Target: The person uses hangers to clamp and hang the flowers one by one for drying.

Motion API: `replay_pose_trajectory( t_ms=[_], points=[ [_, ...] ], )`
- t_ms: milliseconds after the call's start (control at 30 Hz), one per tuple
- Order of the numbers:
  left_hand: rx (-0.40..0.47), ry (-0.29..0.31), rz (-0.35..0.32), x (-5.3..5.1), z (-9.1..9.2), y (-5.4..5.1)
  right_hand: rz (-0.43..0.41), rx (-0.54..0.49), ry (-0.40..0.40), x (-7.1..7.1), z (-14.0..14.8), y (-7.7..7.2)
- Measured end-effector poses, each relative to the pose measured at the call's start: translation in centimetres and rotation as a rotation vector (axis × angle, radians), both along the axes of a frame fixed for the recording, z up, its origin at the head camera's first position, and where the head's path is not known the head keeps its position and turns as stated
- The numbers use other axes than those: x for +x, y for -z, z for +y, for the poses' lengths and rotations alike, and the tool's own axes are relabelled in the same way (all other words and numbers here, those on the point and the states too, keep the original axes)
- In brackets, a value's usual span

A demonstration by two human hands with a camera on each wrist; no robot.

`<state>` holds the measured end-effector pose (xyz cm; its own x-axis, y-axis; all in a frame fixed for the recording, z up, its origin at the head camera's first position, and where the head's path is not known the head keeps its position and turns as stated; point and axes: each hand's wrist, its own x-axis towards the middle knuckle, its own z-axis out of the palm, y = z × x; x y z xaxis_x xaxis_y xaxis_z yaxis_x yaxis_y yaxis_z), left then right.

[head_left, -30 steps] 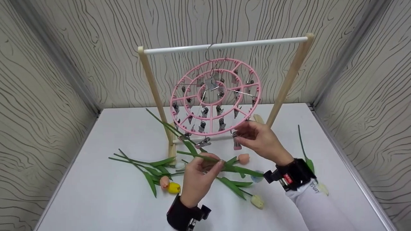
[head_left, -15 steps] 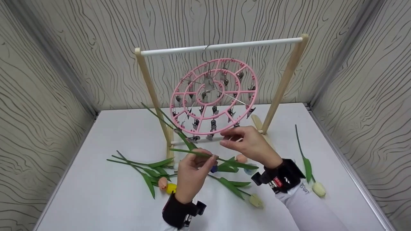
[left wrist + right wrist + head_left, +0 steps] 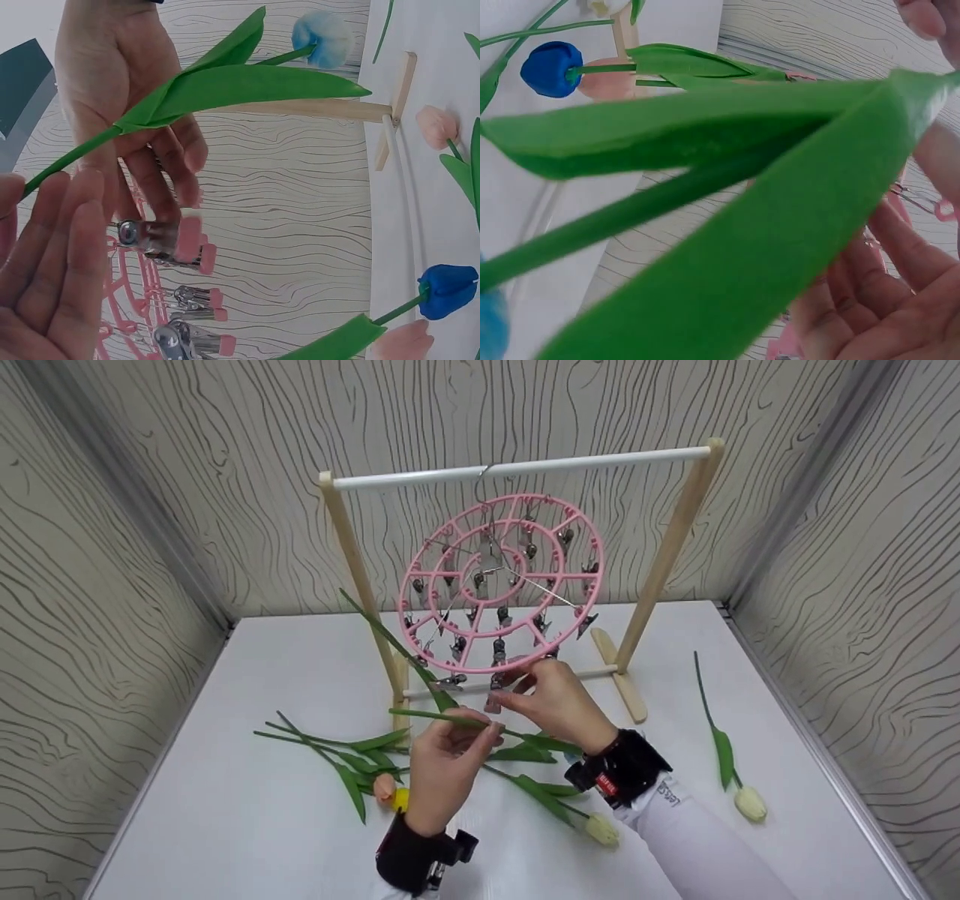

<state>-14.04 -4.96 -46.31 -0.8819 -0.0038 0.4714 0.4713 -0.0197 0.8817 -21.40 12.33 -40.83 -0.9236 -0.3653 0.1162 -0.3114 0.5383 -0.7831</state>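
My left hand (image 3: pixel 450 769) pinches the green stem (image 3: pixel 420 714) of an artificial tulip, whose blue-and-white bloom (image 3: pixel 324 37) shows in the left wrist view. In the head view the right wrist mostly covers that bloom. My right hand (image 3: pixel 562 705) reaches to the front rim of a round pink clip hanger (image 3: pixel 480 670) and pinches a metal clip with pink tips (image 3: pixel 161 238). Other metal clips (image 3: pixel 451 682) dangle around the hanger. At its left, green stems (image 3: pixel 401 641) slant down near the clips, leading to a blue tulip (image 3: pixel 448 291) in the left wrist view.
The hanger hooks over the white bar (image 3: pixel 600 460) of a wooden stand (image 3: pixel 671 555). Several tulips lie on the white table (image 3: pixel 262 847): peach (image 3: pixel 384 787) and yellow (image 3: pixel 401 799) at left, one cream tulip (image 3: pixel 601 831) in front and another cream tulip (image 3: pixel 750 804) at right.
My right hand let go of one clip, moved left along the hanger's rim and took another near the front middle. The hanger turned slightly. My left hand keeps the stem and shifted slightly left.
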Motion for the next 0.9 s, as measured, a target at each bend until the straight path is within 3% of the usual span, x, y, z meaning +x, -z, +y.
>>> replay_pose_trajectory(
  t_ms=[300,400,600,667,900],
  points=[
    [-0.014,-0.009,-0.032,0.0,-0.4,0.3,-0.007,-0.112,-0.017,-0.5,-0.1,0.5],
    [-0.005,-0.002,-0.038,-0.1,-0.5,0.2,-0.003,-0.106,-0.032,-0.3,0.4,0.3],
    [-0.021,-0.016,-0.014,-0.3,-0.4,0.0,0.16,0.025,-0.033,0.5,1.7,0.1],
    [-0.028,-0.02,-0.01,-0.3,-0.4,-0.1,0.18,0.027,-0.025,0.7,2.1,0.1],
    [-0.031,-0.023,-0.02,-0.6,-0.2,-0.6,0.101,-0.047,0.042,0.9,2.9,-0.1]
  ],
)
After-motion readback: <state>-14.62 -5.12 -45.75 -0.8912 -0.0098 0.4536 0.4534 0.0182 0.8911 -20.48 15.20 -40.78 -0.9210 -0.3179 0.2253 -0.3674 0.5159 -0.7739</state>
